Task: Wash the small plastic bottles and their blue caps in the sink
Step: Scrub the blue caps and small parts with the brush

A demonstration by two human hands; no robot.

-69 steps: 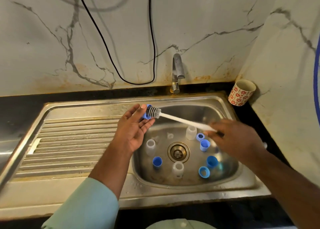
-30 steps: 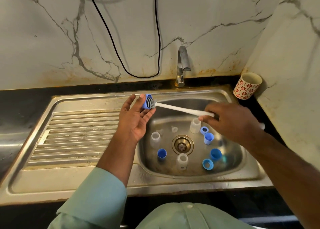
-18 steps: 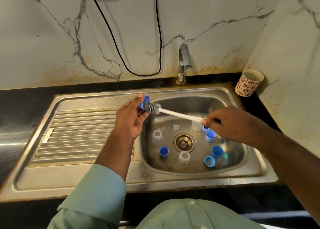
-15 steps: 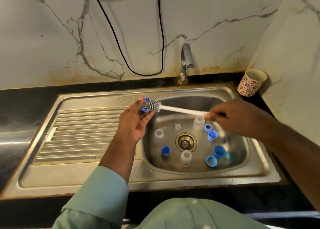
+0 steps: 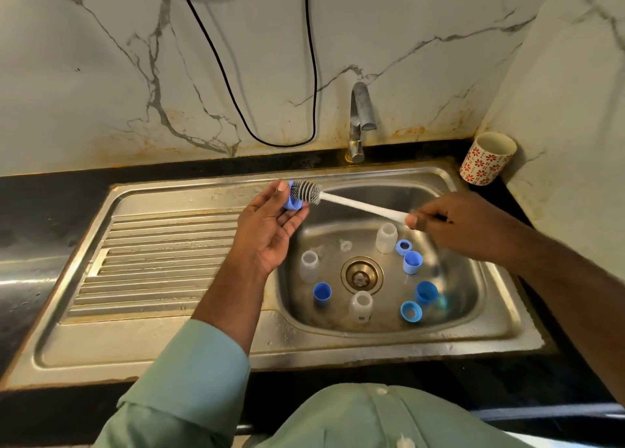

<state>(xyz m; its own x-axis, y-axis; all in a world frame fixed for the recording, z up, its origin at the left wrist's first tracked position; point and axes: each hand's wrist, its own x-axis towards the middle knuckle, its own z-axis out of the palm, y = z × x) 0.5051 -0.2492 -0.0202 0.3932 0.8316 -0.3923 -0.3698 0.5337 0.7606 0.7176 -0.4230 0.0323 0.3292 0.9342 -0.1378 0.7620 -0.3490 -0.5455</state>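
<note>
blue cap (image 5: 291, 202) over sink (image 5: 338, 342) rim, brush (image 5: 306, 192) touching

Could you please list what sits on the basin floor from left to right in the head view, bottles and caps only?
Left bottle → dark blue cap → near bottle → far bottle. After that, four blue caps bunch at the right, overlapping too closely in left-to-right position to order.

A red-flowered cup (image 5: 488, 158) stands on the black desk (image 5: 57, 190) in the right corner. A black cable (image 5: 216, 55) loops down the marble wall (image 5: 84, 75), left of the steel tap (image 5: 360, 119).
</note>
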